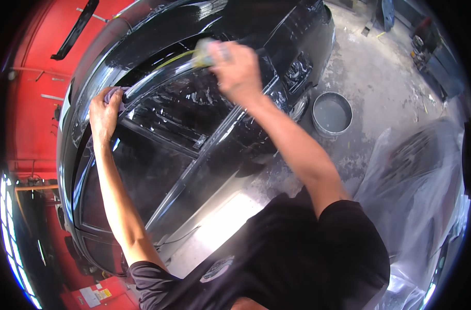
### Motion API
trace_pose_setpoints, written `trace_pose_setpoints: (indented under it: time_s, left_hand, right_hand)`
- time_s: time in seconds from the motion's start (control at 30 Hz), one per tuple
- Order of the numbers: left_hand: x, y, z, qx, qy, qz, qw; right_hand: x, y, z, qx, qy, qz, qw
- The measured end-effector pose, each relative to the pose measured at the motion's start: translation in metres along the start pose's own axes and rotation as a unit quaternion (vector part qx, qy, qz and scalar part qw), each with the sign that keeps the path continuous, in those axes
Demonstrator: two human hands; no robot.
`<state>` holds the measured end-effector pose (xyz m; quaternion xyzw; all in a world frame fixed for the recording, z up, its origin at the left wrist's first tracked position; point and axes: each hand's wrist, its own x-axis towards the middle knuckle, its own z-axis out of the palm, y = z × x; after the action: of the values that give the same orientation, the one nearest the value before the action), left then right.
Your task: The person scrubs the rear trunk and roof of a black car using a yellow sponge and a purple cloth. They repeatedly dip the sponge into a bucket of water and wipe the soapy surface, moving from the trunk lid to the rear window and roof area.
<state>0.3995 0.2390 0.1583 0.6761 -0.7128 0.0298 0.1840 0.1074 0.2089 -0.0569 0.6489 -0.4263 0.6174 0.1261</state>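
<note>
A black car, wet and streaked with whitish residue, fills the middle of the head view. My left hand is closed on a crumpled purple-grey cloth, pressed to the roof edge above the side windows. Farther forward along that edge, my right hand grips a yellowish sponge. Both the sponge and the fingers are smeared by motion. Between my arms lies the side window, spotted with white marks. A thin yellow strip shows along the windscreen's edge, left of the sponge.
A round bucket of greyish liquid stands on the stained concrete floor, right of the car. Clear plastic sheeting drapes a large shape at the right. A red wall with hanging parts runs along the left.
</note>
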Motion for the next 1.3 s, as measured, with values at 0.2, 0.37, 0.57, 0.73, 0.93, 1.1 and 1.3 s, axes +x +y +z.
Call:
trace_pose_setpoints:
  time_s: [0.2,0.37,0.57,0.73,0.93,1.1,1.3]
  left_hand:
    - [-0.001,0.012,0.003,0.035,0.034,-0.005,0.999]
    - [0.008,-0.005,0.006,0.005,0.008,0.007,1.0]
    - [0.002,0.009,0.007,0.038,0.027,-0.037,0.998]
    - [0.014,-0.013,0.012,0.025,0.025,0.001,0.999]
    - [0.013,0.004,0.012,0.055,0.056,-0.014,0.997]
    - [0.012,-0.008,0.015,0.029,0.046,0.003,0.999]
    - [0.005,-0.001,0.008,0.059,0.06,-0.01,0.996]
  right_hand:
    - [-0.008,-0.01,0.003,-0.036,0.008,0.101,0.994]
    - [0.005,-0.018,0.033,0.024,-0.005,-0.073,0.997]
    - [-0.047,0.044,-0.004,-0.058,0.025,0.08,0.995]
    - [0.007,-0.033,0.04,0.039,-0.01,-0.043,0.998]
    - [-0.03,0.047,0.009,-0.092,0.06,0.075,0.991]
    - [0.031,-0.093,0.053,0.097,-0.035,-0.065,0.993]
    - [-0.027,0.037,0.009,-0.039,0.02,0.072,0.996]
